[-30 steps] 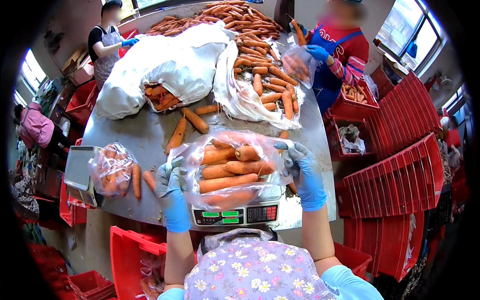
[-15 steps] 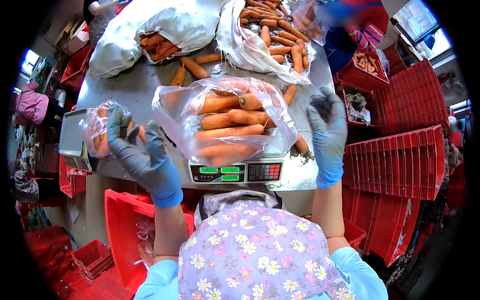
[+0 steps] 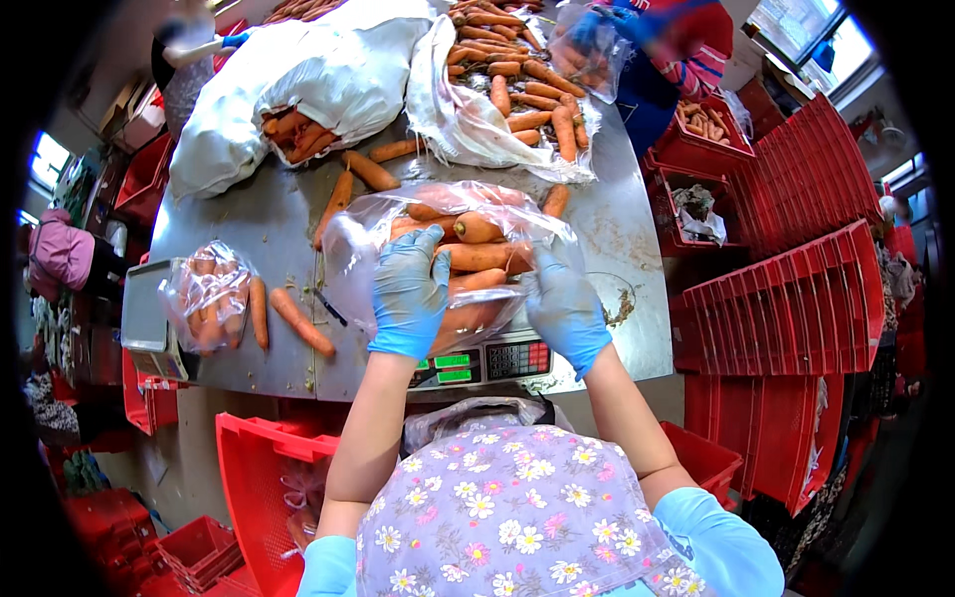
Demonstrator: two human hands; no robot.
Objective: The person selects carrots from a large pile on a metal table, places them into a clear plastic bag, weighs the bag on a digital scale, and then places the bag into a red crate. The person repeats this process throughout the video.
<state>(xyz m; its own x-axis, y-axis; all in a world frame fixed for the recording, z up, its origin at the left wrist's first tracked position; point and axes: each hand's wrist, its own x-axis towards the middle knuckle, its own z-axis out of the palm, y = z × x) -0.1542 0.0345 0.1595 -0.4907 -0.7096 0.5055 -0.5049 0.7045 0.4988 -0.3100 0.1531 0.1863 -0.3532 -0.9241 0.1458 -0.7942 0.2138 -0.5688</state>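
A clear plastic bag (image 3: 358,249) full of carrots (image 3: 477,257) stands open-mouthed on a digital scale (image 3: 516,360) in front of me. My left hand (image 3: 408,294), in a grey-and-blue glove, grips the bag's left side, with its fingertips over the carrots. On the opposite side my right hand (image 3: 569,310), gloved alike, grips the plastic; its fingertips are partly blurred against the bag. Between my wrists the scale's lit green display (image 3: 454,368) is partly covered by my left forearm.
Left on the metal table (image 3: 249,373) are a second scale (image 3: 149,308), a smaller bag of carrots (image 3: 207,298) and loose carrots (image 3: 301,320). White sacks (image 3: 338,70) of carrots lie behind. Red crates (image 3: 786,298) stand at right. Another person's sleeve (image 3: 701,65) shows at far right.
Both hands came inward from wide apart and took hold of the bag's sides. My view shifted slightly, so the table and sacks sit a little differently.
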